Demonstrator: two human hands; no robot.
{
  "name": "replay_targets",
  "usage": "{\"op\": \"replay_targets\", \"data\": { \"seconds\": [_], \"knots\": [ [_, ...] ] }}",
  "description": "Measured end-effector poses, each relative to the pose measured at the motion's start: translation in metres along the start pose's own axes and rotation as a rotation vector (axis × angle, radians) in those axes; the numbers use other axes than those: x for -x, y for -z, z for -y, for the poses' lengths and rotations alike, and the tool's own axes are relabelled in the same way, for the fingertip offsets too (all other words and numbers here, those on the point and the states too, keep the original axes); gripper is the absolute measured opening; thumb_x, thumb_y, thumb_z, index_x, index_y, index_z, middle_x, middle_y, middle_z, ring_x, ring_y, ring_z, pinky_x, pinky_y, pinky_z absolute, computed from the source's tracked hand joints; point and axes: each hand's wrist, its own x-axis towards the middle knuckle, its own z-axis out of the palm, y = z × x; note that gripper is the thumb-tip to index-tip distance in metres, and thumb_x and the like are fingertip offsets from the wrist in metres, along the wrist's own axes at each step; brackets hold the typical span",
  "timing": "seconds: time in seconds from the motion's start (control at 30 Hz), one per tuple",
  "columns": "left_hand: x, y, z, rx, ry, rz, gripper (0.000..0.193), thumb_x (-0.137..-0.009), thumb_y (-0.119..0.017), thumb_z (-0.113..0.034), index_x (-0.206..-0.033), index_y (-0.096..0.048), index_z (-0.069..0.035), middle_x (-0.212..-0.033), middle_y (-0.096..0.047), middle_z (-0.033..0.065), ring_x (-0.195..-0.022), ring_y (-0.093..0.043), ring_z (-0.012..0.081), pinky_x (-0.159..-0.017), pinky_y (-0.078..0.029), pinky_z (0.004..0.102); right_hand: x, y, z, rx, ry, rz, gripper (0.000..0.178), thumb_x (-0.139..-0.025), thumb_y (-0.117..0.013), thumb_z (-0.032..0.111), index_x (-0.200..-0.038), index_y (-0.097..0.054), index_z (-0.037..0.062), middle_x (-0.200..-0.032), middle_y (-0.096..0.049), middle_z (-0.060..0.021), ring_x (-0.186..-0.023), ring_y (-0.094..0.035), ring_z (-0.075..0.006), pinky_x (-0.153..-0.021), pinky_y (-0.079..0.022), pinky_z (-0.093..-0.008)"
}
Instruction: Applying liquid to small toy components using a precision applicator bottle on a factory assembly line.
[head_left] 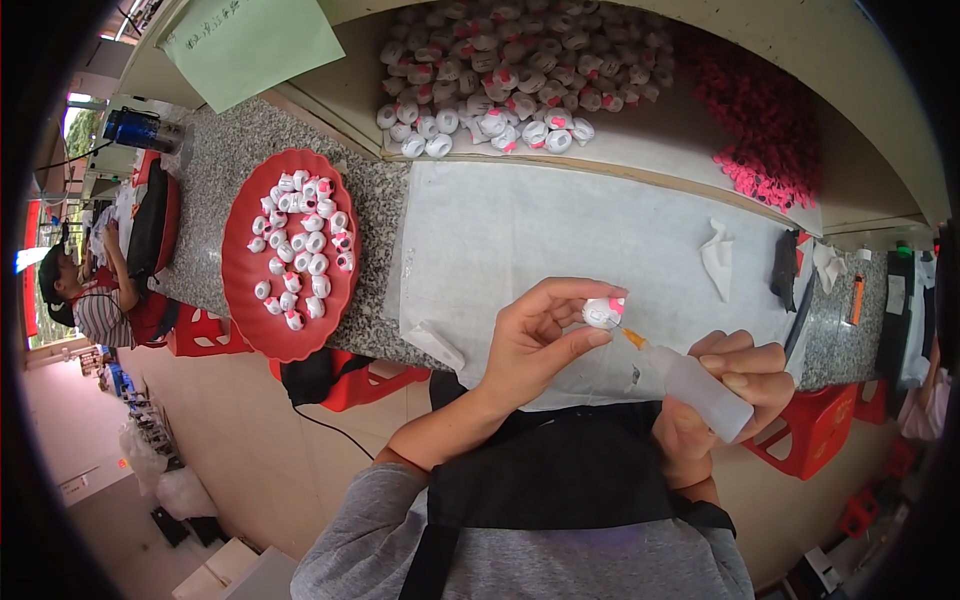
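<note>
Between the thumb and fingers of my left hand (535,338) is a small white figurine head (602,312) with a pink bow. My right hand (745,375) grips a translucent white squeeze bottle (708,397), tilted so its orange-yellow nozzle tip (634,338) points at the head. The tip is at or very near the head's lower right side; whether it touches, I cannot tell. Both hands are above the white paper sheet (480,240) at the near edge of the table.
A red scalloped tray (240,290) with many small white heads stands at left. On the shelf behind lie a pile of white heads (520,70) and a heap of pink pieces (765,130). Crumpled tissue (717,260) lies right. Red stools (810,430) stand below; another person (100,290) sits far left.
</note>
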Motion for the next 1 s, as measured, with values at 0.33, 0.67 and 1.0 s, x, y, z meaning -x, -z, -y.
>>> {"op": "replay_targets", "data": {
  "seconds": [0.33, 0.67, 1.0],
  "knots": [
    [0.0, 0.0011, -0.0005, -0.005, -0.005, -0.008, 0.032, -0.068, -0.053, 0.009, -0.098, -0.044, 0.003, -0.099, -0.051, 0.0157, -0.09, -0.051, 0.0159, -0.077, -0.041, 0.0252, -0.0002, 0.0013, -0.0003, 0.022, 0.016, 0.029, 0.038, -0.059, -0.067, 0.013, -0.08, -0.035, 0.0087, -0.075, -0.04, -0.0045, -0.057, -0.038, -0.0109, -0.05, -0.035, -0.0211],
    [0.0002, 0.0018, 0.0004, -0.011, -0.023, 0.001, 0.033, -0.068, -0.053, 0.009, -0.098, -0.044, 0.003, -0.1, -0.05, 0.0165, -0.092, -0.05, 0.0173, -0.078, -0.041, 0.0259, 0.0013, 0.0023, -0.0017, 0.053, 0.01, 0.015, 0.041, -0.059, -0.069, 0.015, -0.08, -0.035, 0.0087, -0.076, -0.04, -0.0042, -0.059, -0.039, -0.0111, -0.05, -0.035, -0.0217],
    [-0.0013, 0.0013, 0.0009, -0.027, -0.064, -0.002, 0.032, -0.068, -0.053, 0.01, -0.098, -0.044, 0.002, -0.101, -0.05, 0.0168, -0.095, -0.049, 0.0181, -0.079, -0.04, 0.0266, -0.0002, 0.0018, -0.0023, 0.036, 0.039, 0.003, 0.039, -0.059, -0.07, 0.013, -0.08, -0.037, 0.0064, -0.074, -0.04, -0.0057, -0.056, -0.04, -0.0114, -0.049, -0.036, -0.0223]
  ]
}}
